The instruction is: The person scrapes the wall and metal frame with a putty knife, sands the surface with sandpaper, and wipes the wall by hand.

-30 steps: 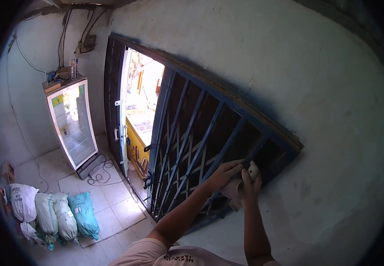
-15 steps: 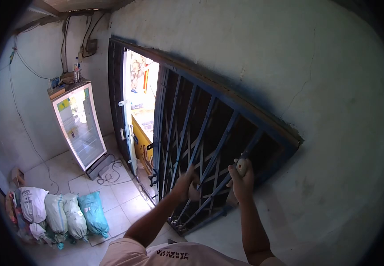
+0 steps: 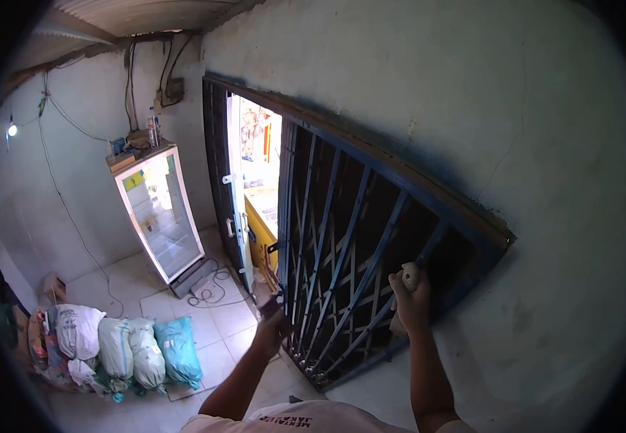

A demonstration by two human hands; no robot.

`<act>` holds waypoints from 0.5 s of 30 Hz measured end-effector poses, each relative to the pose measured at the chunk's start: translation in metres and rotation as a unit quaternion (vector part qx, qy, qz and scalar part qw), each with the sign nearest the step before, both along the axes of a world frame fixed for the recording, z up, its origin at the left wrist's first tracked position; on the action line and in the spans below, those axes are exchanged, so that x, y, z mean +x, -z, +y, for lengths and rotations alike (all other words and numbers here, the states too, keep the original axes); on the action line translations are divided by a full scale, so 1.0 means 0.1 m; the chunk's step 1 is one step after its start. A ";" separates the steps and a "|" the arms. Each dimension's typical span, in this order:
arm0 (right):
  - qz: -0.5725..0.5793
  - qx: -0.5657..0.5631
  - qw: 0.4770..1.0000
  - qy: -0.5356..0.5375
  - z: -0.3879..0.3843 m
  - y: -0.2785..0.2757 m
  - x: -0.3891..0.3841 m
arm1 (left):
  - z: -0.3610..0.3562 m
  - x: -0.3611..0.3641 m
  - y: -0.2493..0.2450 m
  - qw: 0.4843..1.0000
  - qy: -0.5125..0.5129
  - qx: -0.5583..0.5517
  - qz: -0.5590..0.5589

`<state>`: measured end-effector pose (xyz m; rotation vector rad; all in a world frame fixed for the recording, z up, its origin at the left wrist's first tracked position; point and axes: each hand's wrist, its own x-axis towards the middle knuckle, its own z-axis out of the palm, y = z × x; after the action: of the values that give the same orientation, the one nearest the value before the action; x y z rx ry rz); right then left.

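Observation:
A dark blue barred metal gate (image 3: 349, 245) fills an opening in the pale plastered wall (image 3: 508, 108). My right hand (image 3: 408, 299) is raised against the bars near the gate's right end, fingers closed round a small pale rounded object (image 3: 409, 276) with a bit of cloth hanging below it. My left hand (image 3: 273, 328) is lower and further left, close to the gate's left edge, and seems to hold a small dark thing (image 3: 270, 307) that I cannot make out clearly.
An open doorway (image 3: 259, 180) beside the gate shows a bright room with a yellow counter. A glass-door fridge (image 3: 160, 213) stands against the left wall, with cables on the tiled floor. Several filled sacks (image 3: 118, 346) lie at lower left.
My left hand has left the bars beside my right hand and dropped down and left toward the gate's edge. My right hand stays at the bars. The view has shifted rightward.

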<state>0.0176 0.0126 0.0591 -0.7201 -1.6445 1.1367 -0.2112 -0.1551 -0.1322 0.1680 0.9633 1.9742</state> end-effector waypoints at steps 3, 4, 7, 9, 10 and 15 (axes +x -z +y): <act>0.016 -0.015 0.999 -0.025 0.00 0.00 0.03 | 0.21 -0.34 -1.01 0.968 -0.056 0.060 0.238; 0.024 -0.017 0.999 -0.034 0.01 0.01 0.04 | 0.31 -0.39 -1.41 0.941 -0.076 0.092 0.316; 0.061 0.004 0.996 -0.063 0.04 0.04 0.08 | 0.72 -0.29 -2.71 0.753 -0.199 0.144 0.611; 0.064 0.025 0.995 -0.070 0.08 0.10 0.08 | 1.00 -0.07 -3.18 0.639 -0.256 0.205 0.696; 0.061 0.001 0.996 -0.069 0.05 0.05 0.09 | 1.11 0.04 -3.37 0.601 -0.261 0.202 0.727; 0.049 -0.023 0.996 -0.076 0.02 0.01 0.14 | 1.53 0.54 -4.02 0.424 -0.314 0.177 0.831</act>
<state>0.0317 0.0144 0.0582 -0.5661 -1.6164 1.3018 -0.1573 -0.0022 0.2694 2.7999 1.8140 2.1247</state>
